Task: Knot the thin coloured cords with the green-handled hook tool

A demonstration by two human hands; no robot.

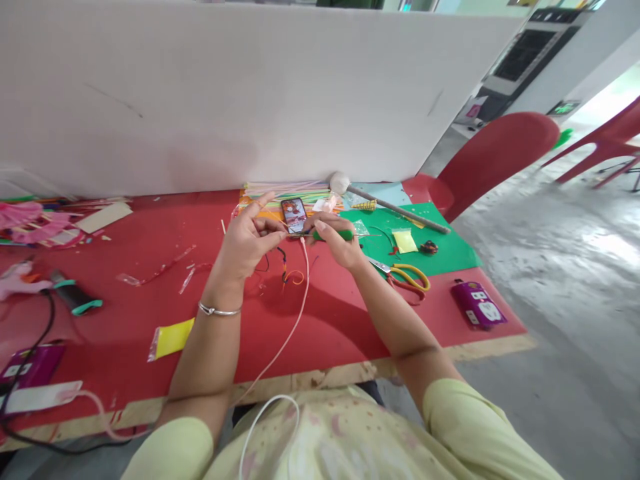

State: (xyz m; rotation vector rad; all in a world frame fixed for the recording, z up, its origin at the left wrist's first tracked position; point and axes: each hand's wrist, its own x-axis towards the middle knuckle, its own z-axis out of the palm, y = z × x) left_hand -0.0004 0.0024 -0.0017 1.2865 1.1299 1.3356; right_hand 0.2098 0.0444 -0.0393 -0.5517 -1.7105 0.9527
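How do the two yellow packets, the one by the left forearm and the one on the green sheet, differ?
The left packet is a stronger yellow; the right packet is paler. The left packet lies on the red table, partly hidden by the left forearm, while the right packet lies on the green sheet, clear of both arms. Both are flat and yellow.
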